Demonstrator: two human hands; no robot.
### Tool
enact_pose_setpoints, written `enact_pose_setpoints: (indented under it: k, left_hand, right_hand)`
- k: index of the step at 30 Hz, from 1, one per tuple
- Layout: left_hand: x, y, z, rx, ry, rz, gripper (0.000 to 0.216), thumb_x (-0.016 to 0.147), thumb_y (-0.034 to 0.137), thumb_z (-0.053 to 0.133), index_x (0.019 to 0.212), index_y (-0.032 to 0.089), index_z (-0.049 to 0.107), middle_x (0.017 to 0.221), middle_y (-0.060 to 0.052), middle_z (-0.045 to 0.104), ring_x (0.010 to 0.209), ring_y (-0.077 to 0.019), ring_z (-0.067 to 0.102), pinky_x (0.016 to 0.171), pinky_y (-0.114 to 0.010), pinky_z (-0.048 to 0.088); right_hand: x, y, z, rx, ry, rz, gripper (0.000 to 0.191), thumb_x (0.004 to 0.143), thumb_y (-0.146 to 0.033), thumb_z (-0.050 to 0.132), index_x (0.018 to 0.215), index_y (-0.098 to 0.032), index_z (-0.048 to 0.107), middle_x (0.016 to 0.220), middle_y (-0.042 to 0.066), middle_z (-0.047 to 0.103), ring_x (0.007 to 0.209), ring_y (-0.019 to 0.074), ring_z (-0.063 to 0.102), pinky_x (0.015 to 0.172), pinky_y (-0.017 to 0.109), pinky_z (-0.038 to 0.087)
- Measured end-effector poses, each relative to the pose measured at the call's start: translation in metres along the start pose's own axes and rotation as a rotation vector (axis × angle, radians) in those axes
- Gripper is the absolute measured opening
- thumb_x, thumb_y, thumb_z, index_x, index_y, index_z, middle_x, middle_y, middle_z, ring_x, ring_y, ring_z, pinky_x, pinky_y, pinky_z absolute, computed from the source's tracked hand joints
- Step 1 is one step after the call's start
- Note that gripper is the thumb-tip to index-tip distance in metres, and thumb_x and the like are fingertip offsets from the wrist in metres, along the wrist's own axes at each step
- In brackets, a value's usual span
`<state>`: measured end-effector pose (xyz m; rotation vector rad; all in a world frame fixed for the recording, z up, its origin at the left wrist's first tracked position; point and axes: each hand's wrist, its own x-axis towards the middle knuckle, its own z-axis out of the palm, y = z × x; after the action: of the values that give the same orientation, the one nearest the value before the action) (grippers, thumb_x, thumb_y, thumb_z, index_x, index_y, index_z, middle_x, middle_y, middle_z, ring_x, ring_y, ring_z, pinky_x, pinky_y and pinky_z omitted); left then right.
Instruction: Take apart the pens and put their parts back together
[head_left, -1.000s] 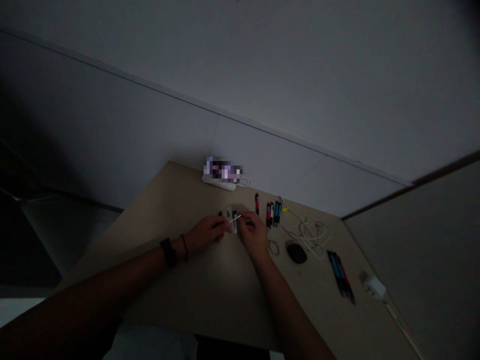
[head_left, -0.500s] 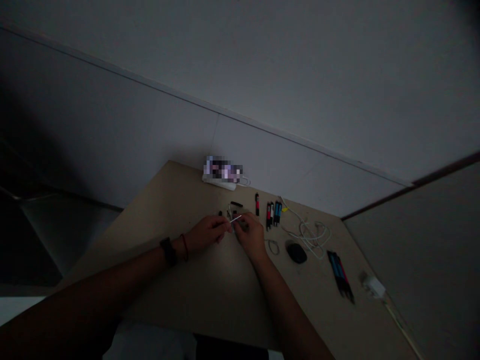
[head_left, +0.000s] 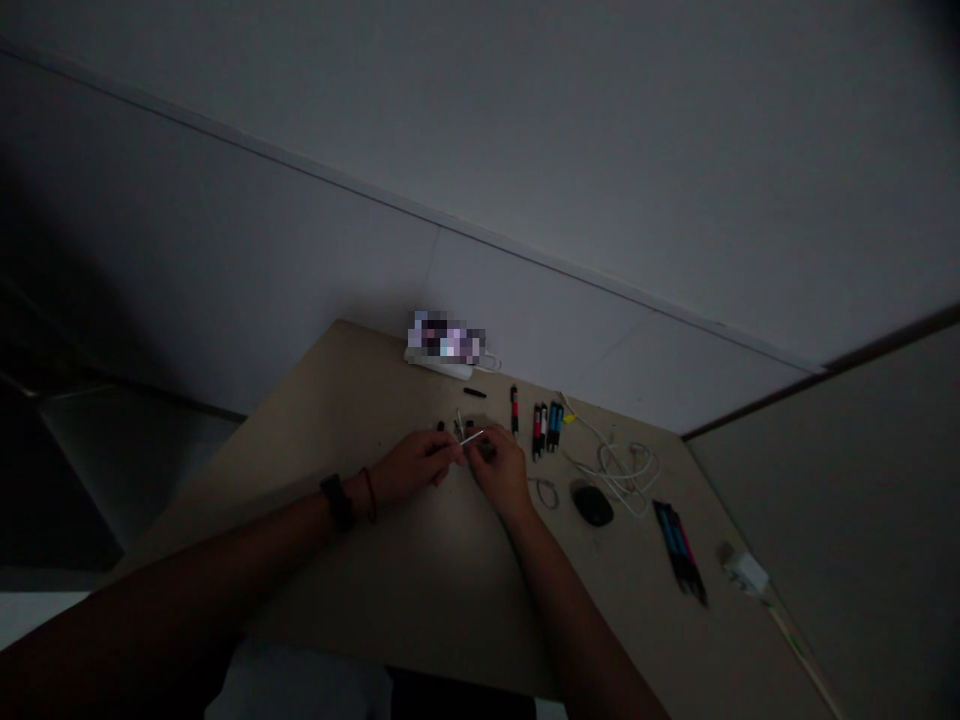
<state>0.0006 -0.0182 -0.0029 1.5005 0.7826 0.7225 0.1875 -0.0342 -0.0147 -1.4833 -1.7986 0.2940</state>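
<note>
My left hand (head_left: 420, 458) is closed, its thumb and fingers pinching a thin white pen refill (head_left: 471, 438) over the desk. The refill slants up to the right, its far end reaching the fingers of my right hand (head_left: 501, 468). My right hand is closed as well, fingers curled together; what lies inside them is hidden. Just beyond the hands are small dark pen parts (head_left: 441, 427) and a thin pale piece (head_left: 459, 420). Farther off lies a short black pen piece (head_left: 475, 392).
A pixelated lit screen (head_left: 448, 338) rests on a white base (head_left: 439, 364) by the wall. Right of my hands lie a red-and-black pen (head_left: 514, 408), blue pens (head_left: 555, 427), a white cable (head_left: 619, 475), a black mouse (head_left: 592, 503), more pens (head_left: 680, 550) and a white plug (head_left: 748, 574).
The short black pen piece now lies farther from my hands, closer to the white base. Both hands and the refill have hardly moved.
</note>
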Motion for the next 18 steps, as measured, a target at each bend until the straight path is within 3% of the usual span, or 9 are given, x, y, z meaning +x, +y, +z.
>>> enact_pose_setpoints:
  k: [13,18]
  left_hand:
    - [0.002,-0.002,0.0,0.002,-0.001,0.017,0.028,0.09,0.037,0.048,0.081,0.015,0.063,0.054,0.005,0.048,0.049,-0.0092,0.042,0.052,-0.021,0.032]
    - [0.002,-0.004,0.001,0.007,0.007,0.022,0.024,0.09,0.031,0.048,0.083,0.015,0.064,0.054,0.005,0.049,0.05,-0.0095,0.044,0.053,-0.021,0.034]
  right_hand:
    - [0.002,0.009,-0.002,0.057,0.074,0.028,0.021,0.09,-0.032,0.055,0.091,-0.021,0.072,0.092,0.008,0.07,0.087,0.0227,0.065,0.08,0.036,0.051]
    - [0.03,0.015,-0.006,-0.031,0.139,-0.032,0.025,0.092,-0.037,0.056,0.099,-0.019,0.07,0.102,0.01,0.065,0.099,0.0256,0.062,0.088,0.041,0.051]
